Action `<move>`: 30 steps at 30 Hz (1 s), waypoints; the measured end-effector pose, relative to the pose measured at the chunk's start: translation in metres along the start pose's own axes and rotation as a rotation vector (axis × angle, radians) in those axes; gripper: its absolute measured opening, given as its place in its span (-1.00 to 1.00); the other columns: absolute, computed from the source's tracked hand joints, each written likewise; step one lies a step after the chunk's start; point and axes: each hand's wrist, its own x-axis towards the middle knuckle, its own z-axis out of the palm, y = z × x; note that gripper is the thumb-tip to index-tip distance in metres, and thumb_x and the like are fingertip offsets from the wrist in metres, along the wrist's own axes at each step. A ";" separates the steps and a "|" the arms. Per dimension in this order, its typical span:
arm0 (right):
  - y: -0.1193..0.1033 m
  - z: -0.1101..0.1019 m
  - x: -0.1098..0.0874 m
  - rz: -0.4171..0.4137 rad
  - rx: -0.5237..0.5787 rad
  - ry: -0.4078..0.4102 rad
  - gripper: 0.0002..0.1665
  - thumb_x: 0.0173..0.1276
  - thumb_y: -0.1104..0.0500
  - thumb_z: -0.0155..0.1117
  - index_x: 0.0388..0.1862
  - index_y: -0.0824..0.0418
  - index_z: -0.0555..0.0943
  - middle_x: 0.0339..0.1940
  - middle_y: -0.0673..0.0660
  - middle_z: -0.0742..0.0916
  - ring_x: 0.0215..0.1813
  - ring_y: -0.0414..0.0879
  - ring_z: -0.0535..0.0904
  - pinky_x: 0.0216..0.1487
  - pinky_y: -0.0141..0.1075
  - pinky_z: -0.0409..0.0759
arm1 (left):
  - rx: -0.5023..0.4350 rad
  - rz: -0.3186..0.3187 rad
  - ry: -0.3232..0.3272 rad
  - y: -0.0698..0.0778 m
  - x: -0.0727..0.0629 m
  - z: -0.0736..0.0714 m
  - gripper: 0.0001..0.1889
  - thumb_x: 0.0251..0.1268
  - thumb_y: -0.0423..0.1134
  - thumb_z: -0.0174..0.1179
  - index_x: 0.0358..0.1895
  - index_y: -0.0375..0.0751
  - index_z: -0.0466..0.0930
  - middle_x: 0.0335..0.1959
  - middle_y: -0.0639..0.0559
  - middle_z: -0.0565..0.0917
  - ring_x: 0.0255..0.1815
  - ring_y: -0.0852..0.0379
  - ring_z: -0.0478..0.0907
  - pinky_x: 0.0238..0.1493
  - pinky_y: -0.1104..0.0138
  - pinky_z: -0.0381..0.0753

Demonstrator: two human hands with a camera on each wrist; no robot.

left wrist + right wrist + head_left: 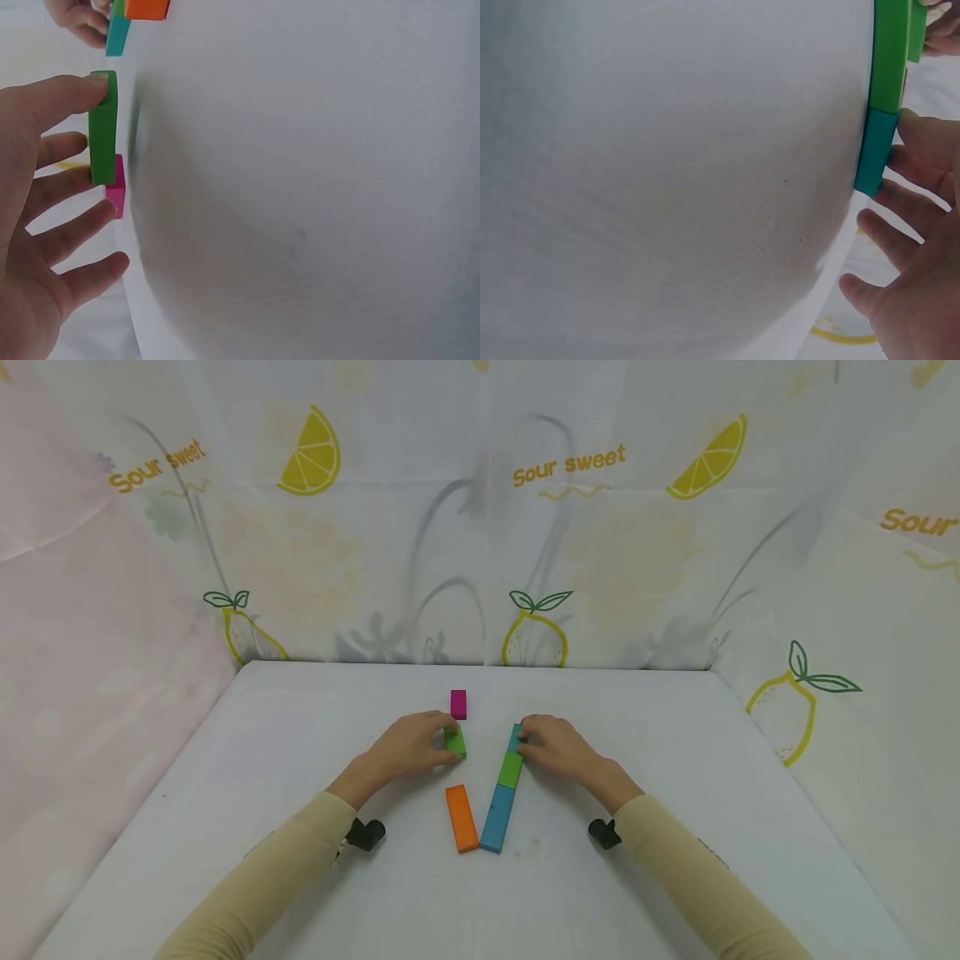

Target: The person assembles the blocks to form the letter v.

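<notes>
My left hand (411, 743) pinches a green block (455, 741) between thumb and fingertips. In the left wrist view this green block (103, 127) appears slightly raised, with a shadow on the cloth beside it. My right hand (562, 747) has its thumb and fingers at a small teal block (514, 737), pinching it at the far end of a row. That teal block (875, 152) lies end to end with a green block (510, 770), followed by a longer blue block (497, 818). An orange block (462, 818) meets the blue one at the near end, forming a V.
A magenta block (458, 704) lies just beyond the left hand. All of it rests on a white-covered table (600, 893), with a lemon-print cloth (645, 552) hanging behind and at the sides. A dark wrist camera (366, 834) sits under the left forearm.
</notes>
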 end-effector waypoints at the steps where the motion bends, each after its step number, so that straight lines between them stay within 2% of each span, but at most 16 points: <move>1: 0.000 0.000 0.000 0.000 -0.002 0.001 -0.88 0.33 0.18 0.37 -0.22 0.19 0.66 -0.01 0.13 0.77 0.07 0.00 0.69 0.12 -0.08 0.63 | -0.001 0.000 -0.003 0.000 0.000 0.000 -0.60 0.19 0.05 0.38 0.05 0.03 0.60 -0.07 0.15 0.65 -0.11 0.16 0.50 0.09 0.21 0.61; 9: 0.001 0.001 0.000 0.004 0.003 0.000 -0.89 0.34 0.19 0.36 -0.23 0.20 0.65 0.00 0.14 0.77 0.09 0.01 0.68 0.15 -0.08 0.62 | -0.001 -0.006 -0.009 0.001 -0.004 -0.001 -0.61 0.17 0.06 0.38 0.03 0.04 0.61 -0.02 0.14 0.66 -0.06 0.15 0.53 0.08 0.21 0.62; 16: 0.000 0.001 0.001 0.000 0.015 -0.009 -0.91 0.33 0.19 0.36 -0.26 0.19 0.64 -0.04 0.14 0.77 0.04 -0.01 0.68 0.11 -0.09 0.64 | -0.009 -0.002 -0.002 0.000 -0.013 0.001 -0.60 0.17 0.04 0.39 0.05 0.04 0.61 0.01 0.14 0.67 0.03 0.14 0.55 0.15 0.16 0.62; 30: 0.001 0.001 0.001 0.014 0.012 -0.010 -0.88 0.32 0.19 0.37 -0.21 0.20 0.66 0.01 0.15 0.77 0.08 0.01 0.68 0.16 -0.08 0.62 | -0.029 0.014 0.005 0.005 -0.026 0.002 -0.61 0.14 0.05 0.42 0.00 0.03 0.63 -0.07 0.17 0.67 -0.06 0.17 0.53 0.11 0.19 0.62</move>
